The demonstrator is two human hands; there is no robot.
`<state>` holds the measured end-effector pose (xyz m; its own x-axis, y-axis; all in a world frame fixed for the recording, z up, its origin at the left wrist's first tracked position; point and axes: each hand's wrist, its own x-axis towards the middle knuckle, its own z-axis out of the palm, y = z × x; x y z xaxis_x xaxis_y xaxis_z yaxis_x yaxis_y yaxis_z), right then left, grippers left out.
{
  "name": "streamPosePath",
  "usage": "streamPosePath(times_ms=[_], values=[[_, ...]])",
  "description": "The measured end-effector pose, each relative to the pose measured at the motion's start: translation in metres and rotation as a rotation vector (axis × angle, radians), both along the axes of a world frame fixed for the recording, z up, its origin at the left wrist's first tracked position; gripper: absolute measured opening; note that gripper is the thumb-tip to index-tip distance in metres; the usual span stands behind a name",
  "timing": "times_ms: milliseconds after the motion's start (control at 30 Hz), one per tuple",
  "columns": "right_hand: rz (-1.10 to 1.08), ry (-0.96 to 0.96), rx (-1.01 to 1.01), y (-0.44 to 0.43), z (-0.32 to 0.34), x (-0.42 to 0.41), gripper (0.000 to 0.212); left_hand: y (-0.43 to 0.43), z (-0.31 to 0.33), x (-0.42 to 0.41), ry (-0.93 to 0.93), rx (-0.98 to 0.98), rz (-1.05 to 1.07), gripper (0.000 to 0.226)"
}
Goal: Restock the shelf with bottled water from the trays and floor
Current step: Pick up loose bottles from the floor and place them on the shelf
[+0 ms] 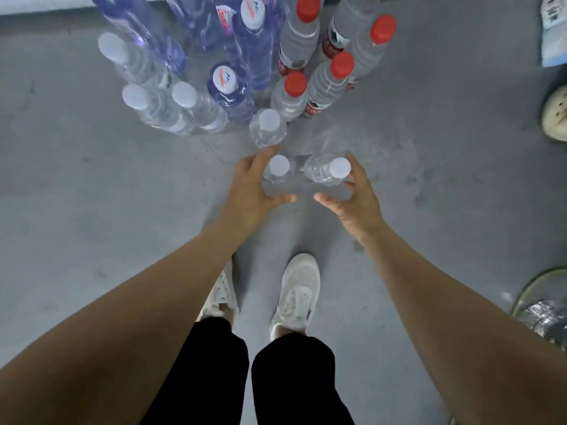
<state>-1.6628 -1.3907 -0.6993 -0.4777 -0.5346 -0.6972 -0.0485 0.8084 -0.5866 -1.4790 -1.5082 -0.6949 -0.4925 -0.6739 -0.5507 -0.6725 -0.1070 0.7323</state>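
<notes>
Mid-frame, the left hand (254, 187) and right hand (352, 196) flank two small bottles (277, 168) on the floor (92, 210), both spread open. Pickup looks underway; next, each should close round one.

Bare floor (92, 210) left and right — packed upright bottles (233, 84) ahead
</notes>
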Motion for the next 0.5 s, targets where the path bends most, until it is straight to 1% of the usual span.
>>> streamPosePath(times_ms=[133, 267, 333, 433, 500], values=[[-0.037, 0.008, -0.08, -0.004, -0.022, -0.004, 0.098, -0.001, -0.02, -0.003, -0.006, -0.068, 0.02, 0.09], [-0.032, 0.022, -0.123, -0.012, -0.028, -0.01, 0.076, -0.006, -0.027, -0.012, -0.059, -0.117, 0.014, 0.083], [-0.003, 0.051, -0.111, -0.015, -0.028, -0.012, 0.069, -0.008, -0.027, -0.015, -0.083, -0.131, 0.017, 0.078], [0.0, 0.088, -0.084, -0.014, -0.025, -0.016, 0.06, -0.014, -0.025, -0.009, -0.087, -0.106, 0.037, 0.07], [-0.009, 0.055, -0.059, -0.009, -0.017, -0.015, 0.054, -0.016, -0.023, 0.001, -0.085, -0.016, 0.074, 0.068]])
